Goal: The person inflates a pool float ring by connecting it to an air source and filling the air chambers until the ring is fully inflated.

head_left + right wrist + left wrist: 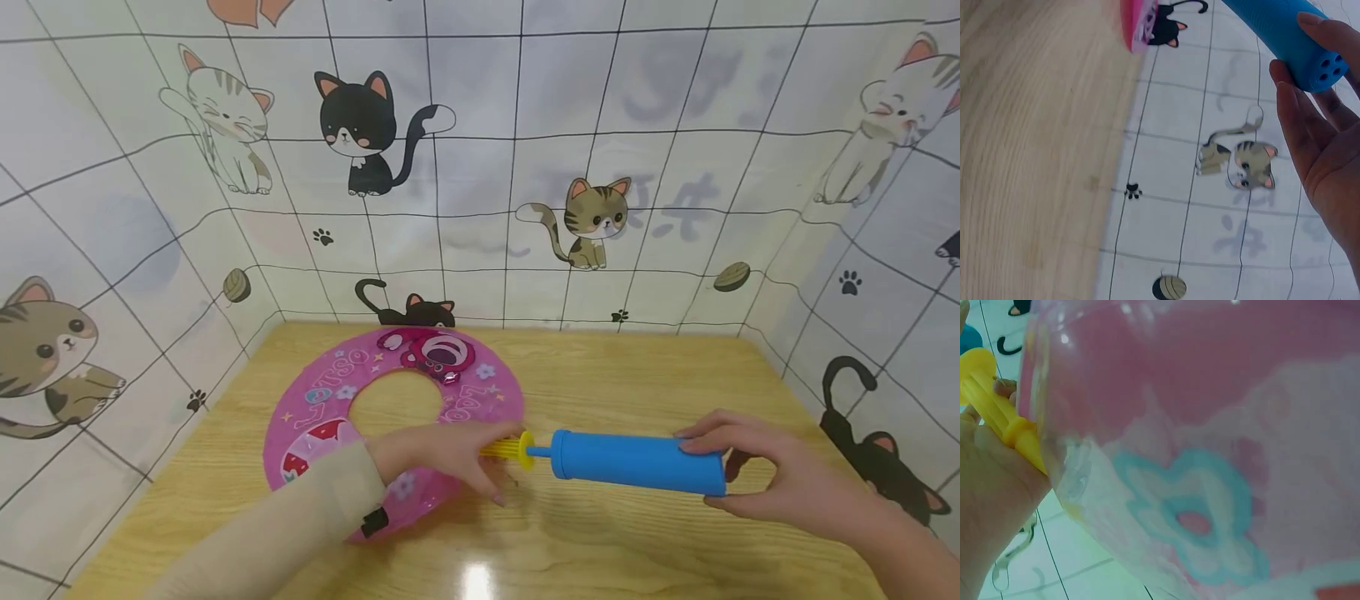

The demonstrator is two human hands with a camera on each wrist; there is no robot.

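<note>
A blue hand pump lies level above the table, its thin blue stem running left into a yellow nozzle. My right hand grips the pump's right end, thumb on one side and fingers on the other. Small holes show in that end cap in the right wrist view. My left hand holds the yellow nozzle between thumb and fingers. In the left wrist view, the nozzle's tapered tip meets the edge of a pink swim ring; whether it sits in a valve is hidden.
The swim ring lies on the left part of a wooden table, printed with a bear, flowers and strawberry shapes. White cloth with a grid and cartoon cats stands around the table's back and sides.
</note>
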